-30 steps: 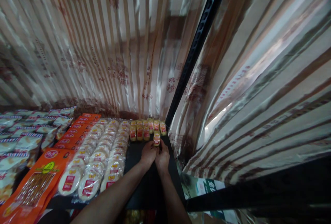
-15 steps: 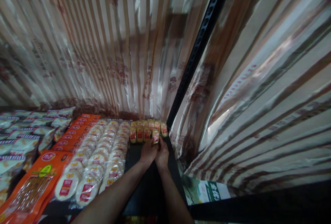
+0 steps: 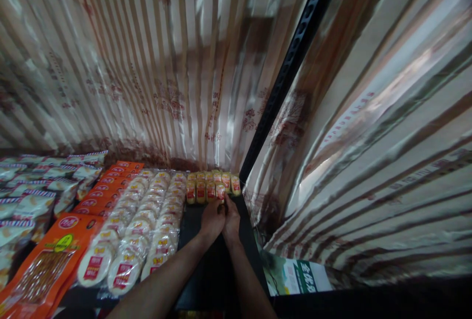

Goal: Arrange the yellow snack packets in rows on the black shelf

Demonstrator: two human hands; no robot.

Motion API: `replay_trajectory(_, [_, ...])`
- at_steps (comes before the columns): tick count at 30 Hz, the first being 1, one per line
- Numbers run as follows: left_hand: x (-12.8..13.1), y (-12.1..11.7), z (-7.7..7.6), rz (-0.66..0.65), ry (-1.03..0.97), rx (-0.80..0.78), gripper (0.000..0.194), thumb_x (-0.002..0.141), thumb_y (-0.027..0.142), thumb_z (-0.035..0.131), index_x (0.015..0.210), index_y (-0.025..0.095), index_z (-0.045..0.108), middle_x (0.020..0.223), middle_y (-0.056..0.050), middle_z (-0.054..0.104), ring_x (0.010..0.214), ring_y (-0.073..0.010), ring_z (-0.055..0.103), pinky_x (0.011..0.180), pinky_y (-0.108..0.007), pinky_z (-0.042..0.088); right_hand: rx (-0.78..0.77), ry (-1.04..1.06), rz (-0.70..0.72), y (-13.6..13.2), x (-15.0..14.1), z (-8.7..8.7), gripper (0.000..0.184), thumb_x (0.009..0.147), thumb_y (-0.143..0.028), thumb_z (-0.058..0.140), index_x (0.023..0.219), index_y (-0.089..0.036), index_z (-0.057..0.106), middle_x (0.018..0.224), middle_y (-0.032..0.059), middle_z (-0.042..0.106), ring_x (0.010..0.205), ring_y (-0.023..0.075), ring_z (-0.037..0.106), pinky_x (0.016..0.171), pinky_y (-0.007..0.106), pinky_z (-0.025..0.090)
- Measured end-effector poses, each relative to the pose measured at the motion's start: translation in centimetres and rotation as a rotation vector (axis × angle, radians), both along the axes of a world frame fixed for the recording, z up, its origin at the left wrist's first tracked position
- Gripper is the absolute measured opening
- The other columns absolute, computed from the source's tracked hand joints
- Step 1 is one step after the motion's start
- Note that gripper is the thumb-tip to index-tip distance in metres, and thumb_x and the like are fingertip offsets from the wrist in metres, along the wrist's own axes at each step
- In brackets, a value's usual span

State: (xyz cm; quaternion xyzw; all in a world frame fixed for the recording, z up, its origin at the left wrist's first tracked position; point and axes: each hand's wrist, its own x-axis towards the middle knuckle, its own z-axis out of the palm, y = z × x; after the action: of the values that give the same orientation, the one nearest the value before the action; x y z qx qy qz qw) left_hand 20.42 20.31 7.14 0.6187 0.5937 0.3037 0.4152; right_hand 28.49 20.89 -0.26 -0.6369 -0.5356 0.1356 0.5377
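Observation:
My left hand (image 3: 213, 219) and my right hand (image 3: 231, 217) are close together over the dark shelf (image 3: 210, 279). Between their fingertips is a small yellow snack pack with a red label (image 3: 220, 190), held upright at the right end of the front row. Both hands are closed around its lower part, which the fingers partly hide. Similar snack packs (image 3: 200, 192) stand to the left of it and in a row behind. One more pack (image 3: 235, 185) stands just right of my fingertips.
Left of my hands lie rows of round white crackers in clear wrap (image 3: 127, 265), then orange snack bags (image 3: 55, 255) and white-and-blue bags (image 3: 16, 230). A black perforated post (image 3: 280, 83) rises at the back corner. Striped plastic sheeting (image 3: 177, 63) hangs behind and right.
Both hands have moved the snack pack slightly forward and down, so it now stands in line with the front row. The camera view has shifted a little.

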Motion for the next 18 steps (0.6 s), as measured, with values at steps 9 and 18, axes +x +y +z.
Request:
replay_trajectory(9, [-0.3,0.4,-1.2,-0.077,0.002,0.046,0.035,0.079,0.012,0.041,0.106,0.017,0.062,0.127,-0.006,0.055,0.12,-0.0159,0.046,0.104,-0.025,0.029,-0.032,-0.048,0.001,0.1,-0.1,-1.1,0.049,0.075,-0.017,0.035,0.12,-0.016,0.055,0.111,0.0112,0.059,0.103,0.0193,0.055,0.092,0.037,0.043])
replay_trajectory(18, [-0.3,-0.7,-0.2,-0.069,0.078,0.068,0.033,0.078,0.009,0.039,0.097,0.015,0.065,0.118,-0.009,0.06,0.111,-0.0166,0.052,0.099,-0.025,0.035,-0.022,-0.122,-0.013,-0.2,-0.2,-1.2,0.05,0.075,-0.016,0.035,0.122,-0.016,0.052,0.117,0.0124,0.053,0.108,0.0201,0.05,0.092,0.037,0.043])
